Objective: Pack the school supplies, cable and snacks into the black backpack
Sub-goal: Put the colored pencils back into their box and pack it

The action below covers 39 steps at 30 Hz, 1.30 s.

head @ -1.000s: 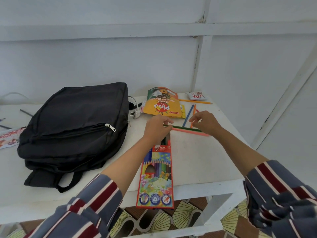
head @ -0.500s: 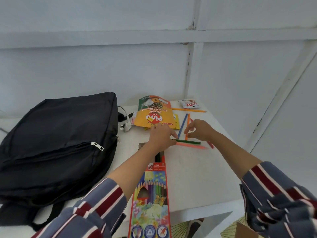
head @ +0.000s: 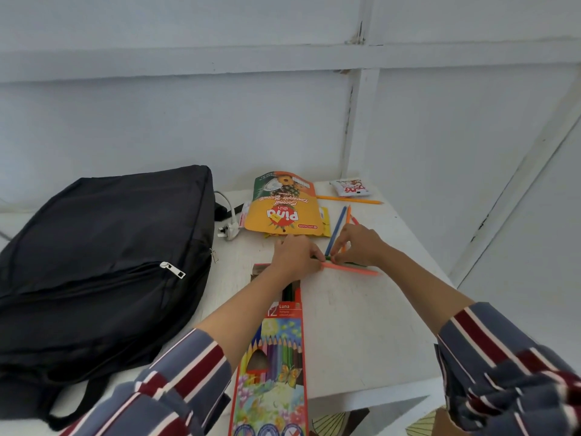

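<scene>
Your fingers (head: 317, 257) on the left hand (head: 294, 258) are curled down and pinch the near end of the pink pencil (head: 355, 270), pinning it to the table (head: 361, 325); your right hand (head: 361, 247) has its fingertips (head: 337, 251) nipped together on what looks like the green pencil (head: 358, 264) lying just behind. You seem to be lining up the loose ones so they slide back into the pencil box (head: 273, 357), whose open mouth sits under your left wrist. The blue pencil (head: 336, 231) and orange pencil (head: 347, 217) run under your right hand, so their near ends are hidden; exactly which pencil each fingertip touches is hard to make out. The backpack (head: 103, 256) lies flat at your left, its zip apparently closed; the snack bag (head: 283, 206) and cable (head: 228, 229) wait beside its far corner; the box's lower end is cut off.
</scene>
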Each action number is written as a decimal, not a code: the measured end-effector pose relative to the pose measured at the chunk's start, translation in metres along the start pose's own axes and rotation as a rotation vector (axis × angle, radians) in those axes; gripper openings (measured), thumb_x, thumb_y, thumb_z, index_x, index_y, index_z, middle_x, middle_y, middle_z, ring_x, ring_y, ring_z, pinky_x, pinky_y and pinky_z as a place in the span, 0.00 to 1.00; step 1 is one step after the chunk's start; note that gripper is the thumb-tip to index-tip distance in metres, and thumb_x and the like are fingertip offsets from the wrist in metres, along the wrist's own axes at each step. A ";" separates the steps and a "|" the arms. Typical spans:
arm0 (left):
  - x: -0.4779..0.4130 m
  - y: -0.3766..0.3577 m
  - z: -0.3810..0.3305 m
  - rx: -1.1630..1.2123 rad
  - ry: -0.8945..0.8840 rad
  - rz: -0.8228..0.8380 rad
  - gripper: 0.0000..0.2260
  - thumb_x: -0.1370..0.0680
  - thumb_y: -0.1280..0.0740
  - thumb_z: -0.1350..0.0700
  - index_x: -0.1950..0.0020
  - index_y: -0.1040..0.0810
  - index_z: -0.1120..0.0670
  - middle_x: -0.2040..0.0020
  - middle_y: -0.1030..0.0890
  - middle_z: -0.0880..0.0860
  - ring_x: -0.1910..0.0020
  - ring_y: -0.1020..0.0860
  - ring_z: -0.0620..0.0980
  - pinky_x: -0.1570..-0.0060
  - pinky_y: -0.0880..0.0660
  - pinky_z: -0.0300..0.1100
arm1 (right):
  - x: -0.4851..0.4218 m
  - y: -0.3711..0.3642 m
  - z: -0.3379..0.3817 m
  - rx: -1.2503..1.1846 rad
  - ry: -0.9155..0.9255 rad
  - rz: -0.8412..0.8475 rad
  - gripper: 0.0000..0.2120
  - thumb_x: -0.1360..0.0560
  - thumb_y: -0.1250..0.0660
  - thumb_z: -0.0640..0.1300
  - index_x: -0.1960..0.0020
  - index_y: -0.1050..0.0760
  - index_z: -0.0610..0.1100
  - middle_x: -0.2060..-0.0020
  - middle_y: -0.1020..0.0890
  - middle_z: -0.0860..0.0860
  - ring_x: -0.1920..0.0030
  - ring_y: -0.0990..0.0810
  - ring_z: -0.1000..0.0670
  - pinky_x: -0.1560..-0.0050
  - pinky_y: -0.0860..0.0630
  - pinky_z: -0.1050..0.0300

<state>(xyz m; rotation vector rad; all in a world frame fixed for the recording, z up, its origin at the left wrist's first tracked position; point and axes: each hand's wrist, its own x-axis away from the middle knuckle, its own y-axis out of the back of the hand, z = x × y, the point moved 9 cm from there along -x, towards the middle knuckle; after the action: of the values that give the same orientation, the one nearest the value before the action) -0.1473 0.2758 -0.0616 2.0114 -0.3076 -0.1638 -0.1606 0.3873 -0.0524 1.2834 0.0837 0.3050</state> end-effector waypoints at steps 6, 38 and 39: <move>-0.002 0.001 -0.001 -0.023 -0.015 0.009 0.07 0.26 0.31 0.50 0.48 0.17 0.45 0.49 0.18 0.44 0.44 0.26 0.48 0.42 0.36 0.46 | -0.002 0.001 0.006 0.032 0.032 -0.017 0.06 0.29 0.30 0.47 0.54 0.17 0.48 0.49 0.25 0.51 0.49 0.28 0.53 0.53 0.37 0.58; 0.075 0.081 0.025 0.625 0.128 -0.279 0.06 0.18 0.46 0.61 0.47 0.31 0.56 0.58 0.24 0.50 0.63 0.27 0.44 0.64 0.29 0.37 | 0.048 0.041 0.029 -1.170 -0.092 -0.036 0.05 0.24 0.37 0.33 0.54 0.24 0.41 0.68 0.19 0.48 0.76 0.24 0.58 0.72 0.26 0.68; 0.079 0.076 0.031 0.632 0.153 -0.271 0.05 0.18 0.46 0.60 0.47 0.30 0.56 0.56 0.24 0.51 0.62 0.26 0.45 0.64 0.28 0.38 | 0.050 0.030 0.040 -1.146 -0.081 -0.013 0.05 0.25 0.36 0.33 0.55 0.24 0.41 0.66 0.20 0.47 0.75 0.23 0.58 0.71 0.25 0.67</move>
<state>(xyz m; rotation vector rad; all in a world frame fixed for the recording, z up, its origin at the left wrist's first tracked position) -0.0901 0.1942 -0.0054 2.6731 0.0251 -0.0854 -0.1090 0.3712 -0.0068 0.1558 -0.1420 0.2255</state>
